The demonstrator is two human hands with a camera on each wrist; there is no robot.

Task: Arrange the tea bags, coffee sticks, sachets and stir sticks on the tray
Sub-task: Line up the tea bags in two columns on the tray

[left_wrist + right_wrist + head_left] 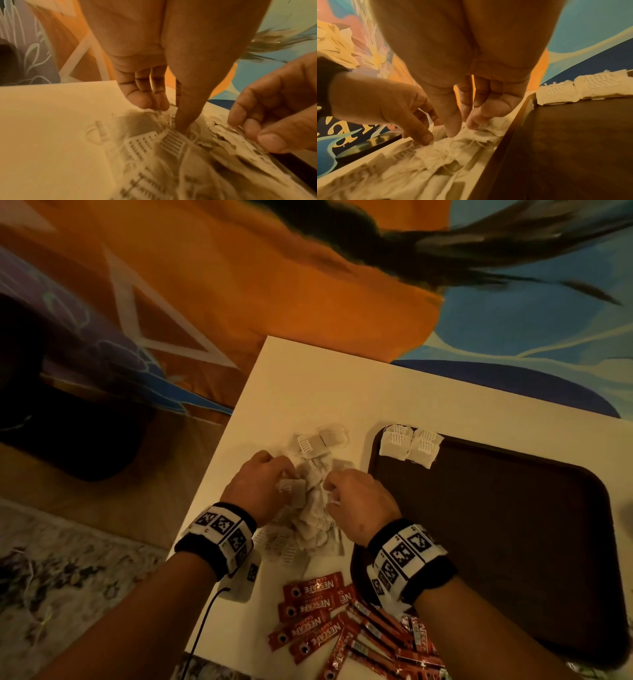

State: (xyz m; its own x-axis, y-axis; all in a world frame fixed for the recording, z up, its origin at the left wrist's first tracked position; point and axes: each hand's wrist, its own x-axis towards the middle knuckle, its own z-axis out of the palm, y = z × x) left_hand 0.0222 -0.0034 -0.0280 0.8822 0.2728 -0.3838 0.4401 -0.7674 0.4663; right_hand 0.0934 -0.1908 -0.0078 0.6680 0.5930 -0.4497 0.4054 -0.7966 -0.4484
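Observation:
A heap of pale tea bags (310,518) lies on the white table (308,392), left of the dark brown tray (496,525). Both hands dig into the heap. My left hand (287,474) curls its thumb and fingers into the bags (145,143) and pinches one. My right hand (329,486) pinches a bag and its strings (471,129) close beside the tray's left rim (510,142). Two tea bags (409,445) lie side by side in the tray's far left corner. Several red coffee sticks (322,618) are scattered at the table's near edge.
The table's left edge runs close to my left wrist, and a black cable (202,628) hangs down there. Most of the tray floor (573,155) is bare. Orange and blue patterned fabric (274,285) lies beyond the table, and a patterned rug (68,577) lies lower left.

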